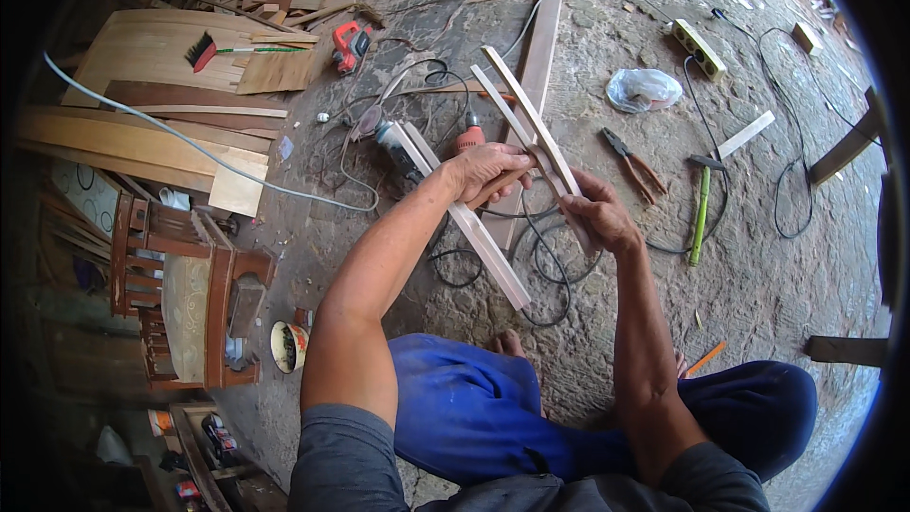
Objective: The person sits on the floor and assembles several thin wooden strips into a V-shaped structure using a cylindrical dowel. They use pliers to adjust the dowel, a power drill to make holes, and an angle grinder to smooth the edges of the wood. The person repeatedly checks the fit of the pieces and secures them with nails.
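Over the floor in front of me is a wooden frame of pale strips. Its left rail [491, 259] and right rail [519, 100] run slantwise, with a short brown crosspiece [500, 186] between them. My left hand [488, 171] is closed round the crosspiece, its fingers partly hidden. Pinched in my right hand [602, 211] is the lower part of the right rail. Just beyond my left hand lies a red drill [469, 137], and an angle grinder [398, 150] is beside the left rail. Pliers [633, 167] and a green-handled hammer [701, 213] lie to the right.
A long board [544, 47] lies beyond the frame, with cables looping round it. Further off are a red power planer [351, 45], a plastic bag [643, 90] and a power strip [699, 47]. Stacked boards [133, 147], a wooden chair [190, 294] and a tub [287, 346] stand left.
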### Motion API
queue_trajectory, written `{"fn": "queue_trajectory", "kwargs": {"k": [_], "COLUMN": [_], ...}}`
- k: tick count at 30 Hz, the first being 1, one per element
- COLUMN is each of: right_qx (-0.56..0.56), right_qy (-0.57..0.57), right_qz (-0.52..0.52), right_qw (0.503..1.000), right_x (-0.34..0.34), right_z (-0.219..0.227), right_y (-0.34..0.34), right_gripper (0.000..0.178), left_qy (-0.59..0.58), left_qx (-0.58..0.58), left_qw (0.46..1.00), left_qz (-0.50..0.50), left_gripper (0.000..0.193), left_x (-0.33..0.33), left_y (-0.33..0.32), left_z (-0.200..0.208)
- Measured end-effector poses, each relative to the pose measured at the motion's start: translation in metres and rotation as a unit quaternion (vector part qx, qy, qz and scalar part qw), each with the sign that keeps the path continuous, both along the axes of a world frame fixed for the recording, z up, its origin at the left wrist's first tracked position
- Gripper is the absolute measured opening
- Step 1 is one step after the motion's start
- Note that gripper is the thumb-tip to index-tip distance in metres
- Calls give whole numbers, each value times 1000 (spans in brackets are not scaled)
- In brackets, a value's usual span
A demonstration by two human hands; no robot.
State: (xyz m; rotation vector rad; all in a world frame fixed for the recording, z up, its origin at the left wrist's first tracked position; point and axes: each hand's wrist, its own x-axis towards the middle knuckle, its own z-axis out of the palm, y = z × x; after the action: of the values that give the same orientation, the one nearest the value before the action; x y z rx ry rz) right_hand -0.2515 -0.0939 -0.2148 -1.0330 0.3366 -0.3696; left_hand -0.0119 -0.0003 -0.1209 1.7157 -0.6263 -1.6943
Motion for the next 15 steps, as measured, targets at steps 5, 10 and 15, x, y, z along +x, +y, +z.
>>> {"fn": "queue_trajectory", "kwargs": {"k": [5, 10, 15], "right_qx": [-60, -48, -69], "right_qy": [21, 14, 12], "right_qz": [8, 16, 3], "right_qw": [998, 999, 998], "right_x": [3, 9, 15], "right_z": [3, 6, 9], "right_y": [-6, -10, -9], "right_gripper": [58, 55, 56], "left_qy": [-19, 10, 21], "left_qx": [-11, -34, -67], "left_qw": [1000, 999, 996], "left_qz": [-14, 16, 59], "left_gripper": [31, 39, 51], "left_x": [6, 7, 7], "left_y": [-1, 0, 0], "left_z": [-8, -12, -9]}}
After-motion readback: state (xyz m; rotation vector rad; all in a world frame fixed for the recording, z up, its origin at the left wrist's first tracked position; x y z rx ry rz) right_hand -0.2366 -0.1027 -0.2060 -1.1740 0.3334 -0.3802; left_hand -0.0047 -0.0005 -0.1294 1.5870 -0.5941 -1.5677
